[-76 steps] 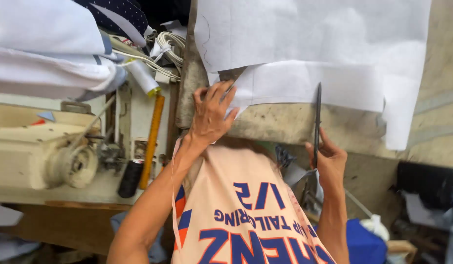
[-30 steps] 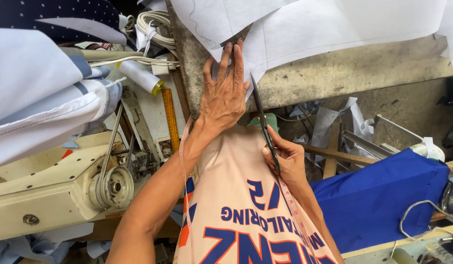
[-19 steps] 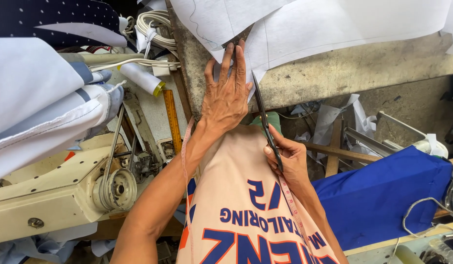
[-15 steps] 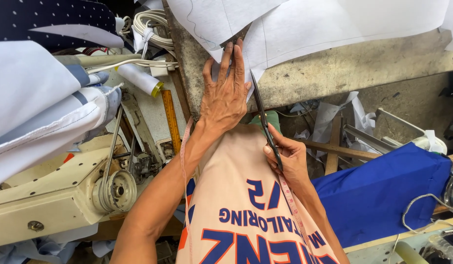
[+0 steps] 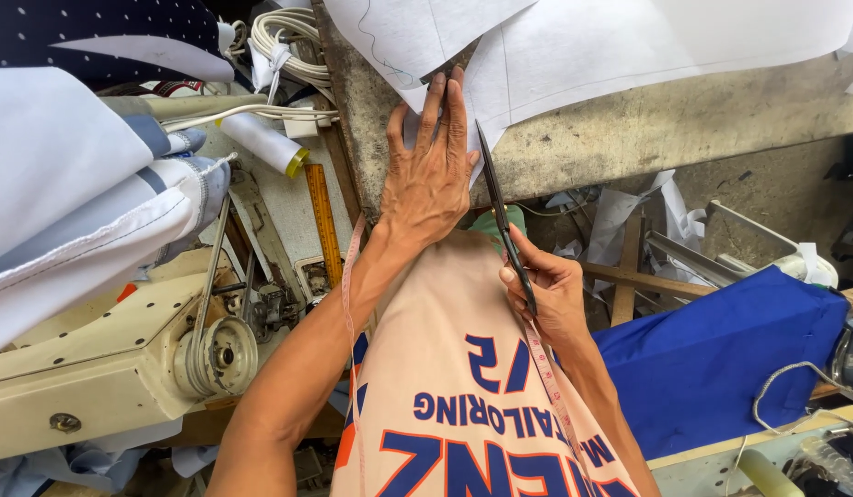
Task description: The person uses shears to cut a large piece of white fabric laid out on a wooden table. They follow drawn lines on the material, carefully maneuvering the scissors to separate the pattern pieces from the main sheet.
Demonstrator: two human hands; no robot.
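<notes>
My left hand [image 5: 431,170] lies flat, fingers together, on the corner of a white paper pattern sheet [image 5: 574,51] that rests on a worn table edge [image 5: 647,138]. Just to its right, my right hand [image 5: 546,290] grips the handles of dark scissors [image 5: 500,207], whose blades point up at the edge of the paper beside my left fingers. A pink measuring tape [image 5: 546,377] hangs around my neck over a peach shirt with blue lettering.
A cream sewing machine [image 5: 122,359] stands at the lower left, with folded pale fabric [image 5: 67,202] above it. A white thread cone [image 5: 265,143], a yellow ruler [image 5: 323,225] and coiled white cable [image 5: 288,41] lie nearby. Blue cloth [image 5: 721,359] drapes at the right.
The view has shifted left and closer. My left hand stayed pressed on the paper while my right hand brought the scissors from upright at the right over to beside my left fingers.
</notes>
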